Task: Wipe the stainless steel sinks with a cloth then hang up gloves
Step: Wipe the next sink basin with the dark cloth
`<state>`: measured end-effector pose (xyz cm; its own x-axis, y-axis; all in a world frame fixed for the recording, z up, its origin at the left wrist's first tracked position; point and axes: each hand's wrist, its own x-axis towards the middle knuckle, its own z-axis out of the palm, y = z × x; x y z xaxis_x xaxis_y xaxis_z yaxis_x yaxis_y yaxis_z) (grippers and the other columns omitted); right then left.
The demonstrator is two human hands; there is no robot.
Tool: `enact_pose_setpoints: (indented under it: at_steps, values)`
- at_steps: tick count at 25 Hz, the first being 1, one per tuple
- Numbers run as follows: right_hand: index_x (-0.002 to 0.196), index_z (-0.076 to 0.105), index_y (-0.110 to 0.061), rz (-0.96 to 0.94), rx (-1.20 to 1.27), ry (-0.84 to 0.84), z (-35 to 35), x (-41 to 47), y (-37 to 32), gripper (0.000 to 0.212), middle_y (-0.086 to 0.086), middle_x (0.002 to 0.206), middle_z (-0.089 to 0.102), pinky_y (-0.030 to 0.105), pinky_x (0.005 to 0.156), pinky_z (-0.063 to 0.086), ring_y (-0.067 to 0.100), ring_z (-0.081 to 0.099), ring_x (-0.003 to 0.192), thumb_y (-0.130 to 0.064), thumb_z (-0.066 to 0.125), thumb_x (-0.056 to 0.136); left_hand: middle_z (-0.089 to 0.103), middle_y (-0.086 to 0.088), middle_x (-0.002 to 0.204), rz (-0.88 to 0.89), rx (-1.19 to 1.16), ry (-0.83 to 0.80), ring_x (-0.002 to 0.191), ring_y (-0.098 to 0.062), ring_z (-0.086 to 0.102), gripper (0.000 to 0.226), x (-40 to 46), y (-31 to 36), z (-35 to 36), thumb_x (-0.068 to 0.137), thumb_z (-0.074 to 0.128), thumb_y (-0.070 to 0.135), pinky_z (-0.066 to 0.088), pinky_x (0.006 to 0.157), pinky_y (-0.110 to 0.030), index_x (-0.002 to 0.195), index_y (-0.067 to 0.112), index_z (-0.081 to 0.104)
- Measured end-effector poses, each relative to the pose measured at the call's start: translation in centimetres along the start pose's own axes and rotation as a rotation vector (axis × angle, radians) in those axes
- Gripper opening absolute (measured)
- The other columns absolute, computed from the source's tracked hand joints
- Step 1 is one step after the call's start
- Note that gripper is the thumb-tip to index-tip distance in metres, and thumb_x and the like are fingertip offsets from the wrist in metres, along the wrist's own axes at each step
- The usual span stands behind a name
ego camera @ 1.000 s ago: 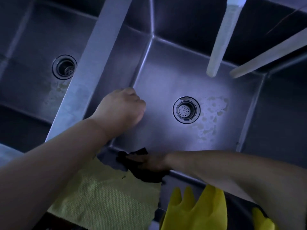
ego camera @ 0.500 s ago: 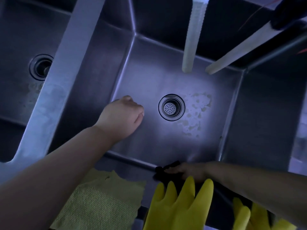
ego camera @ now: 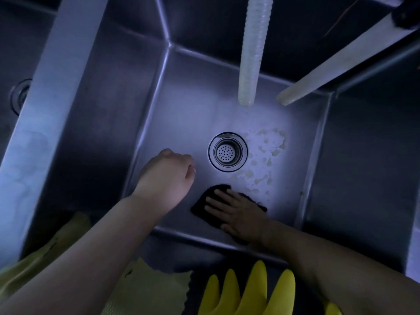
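I look down into a stainless steel sink (ego camera: 186,105) with a round drain (ego camera: 227,152) in its floor. A pale stained patch (ego camera: 261,155) lies right of the drain. My right hand (ego camera: 236,212) lies flat with straight fingers on a dark cloth (ego camera: 202,204), pressing it to the sink floor near the front wall. My left hand (ego camera: 168,176) hangs over the floor left of the drain, fingers curled under, holding nothing I can see. A yellow rubber glove (ego camera: 247,292) lies on the front rim.
A yellow woven cloth (ego camera: 141,289) lies on the front rim at the left. Two pale hoses (ego camera: 252,53) (ego camera: 341,60) hang into the sink from the back. A steel divider (ego camera: 52,92) separates a second sink with its drain (ego camera: 19,96) at the left.
My right hand carried the dark cloth from the front rim down onto the sink floor and now presses it flat. The view shifted left to right; my left hand stayed near the drain.
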<state>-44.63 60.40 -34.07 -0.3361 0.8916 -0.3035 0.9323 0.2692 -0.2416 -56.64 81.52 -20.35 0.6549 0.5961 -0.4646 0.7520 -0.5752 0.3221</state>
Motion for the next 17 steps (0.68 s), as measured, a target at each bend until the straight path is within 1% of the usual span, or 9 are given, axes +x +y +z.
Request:
enact_pose_setpoints:
  at_steps: [3, 5, 7, 11, 14, 17]
  values:
    - [0.143, 0.038, -0.017, 0.201, 0.003, 0.099, 0.5, -0.5, 3.2, 0.063, 0.004, 0.151, 0.034, 0.049, 0.116, 0.019, 0.032, 0.027, 0.14, -0.044, 0.042, 0.087, 0.061, -0.007, 0.098, -0.013, 0.044, -0.003, 0.098, -0.026, 0.055, 0.025, 0.6, -0.3, 0.7, 0.091, 0.044, 0.032, 0.049, 0.08, -0.034, 0.104, 0.023, 0.063]
    - [0.145, 0.031, -0.015, 0.359, 0.004, 0.128, 0.3, -1.0, 5.0, 0.065, 0.006, 0.152, 0.029, 0.048, 0.115, 0.015, 0.034, 0.021, 0.141, -0.043, 0.041, 0.087, 0.064, -0.004, 0.096, 0.044, 0.107, -0.004, 0.103, -0.024, 0.052, 0.025, 0.9, -0.7, 1.4, 0.09, 0.045, 0.031, 0.047, 0.081, -0.035, 0.103, 0.021, 0.064]
    - [0.147, 0.025, -0.014, 0.516, 0.012, 0.143, -0.3, -0.6, 6.9, 0.066, 0.009, 0.154, 0.026, 0.047, 0.116, 0.012, 0.034, 0.017, 0.143, -0.04, 0.038, 0.088, 0.065, -0.001, 0.1, 0.098, 0.142, -0.038, 0.107, -0.023, 0.049, 0.025, 1.1, -1.3, 2.2, 0.09, 0.045, 0.031, 0.044, 0.086, -0.035, 0.103, 0.02, 0.064]
    - [0.149, 0.022, -0.014, 0.785, 0.075, 0.205, -2.4, 2.5, 11.4, 0.063, 0.01, 0.156, 0.021, 0.047, 0.118, 0.007, 0.034, 0.012, 0.145, -0.039, 0.029, 0.091, 0.063, 0.003, 0.109, 0.125, 0.036, -0.102, 0.111, -0.02, 0.047, 0.026, 1.7, -2.1, 2.6, 0.091, 0.045, 0.033, 0.044, 0.089, -0.034, 0.109, 0.023, 0.061]
    - [0.15, 0.02, -0.016, 0.914, 0.07, 0.253, -4.2, 6.9, 13.6, 0.061, 0.012, 0.157, 0.018, 0.048, 0.117, 0.005, 0.035, 0.011, 0.145, -0.036, 0.031, 0.093, 0.062, 0.003, 0.114, 0.129, 0.037, -0.057, 0.112, -0.021, 0.047, 0.028, 2.4, -2.1, 2.2, 0.092, 0.043, 0.034, 0.045, 0.089, -0.036, 0.113, 0.022, 0.058]
    - [0.151, 0.014, -0.02, 0.952, 0.088, 0.252, -5.6, 12.5, 14.4, 0.06, 0.012, 0.158, 0.013, 0.049, 0.117, 0.004, 0.036, 0.007, 0.145, -0.036, 0.032, 0.096, 0.061, 0.002, 0.116, 0.175, 0.082, -0.045, 0.111, -0.022, 0.047, 0.031, 2.6, -1.9, 2.1, 0.093, 0.04, 0.033, 0.045, 0.089, -0.036, 0.117, 0.021, 0.056]
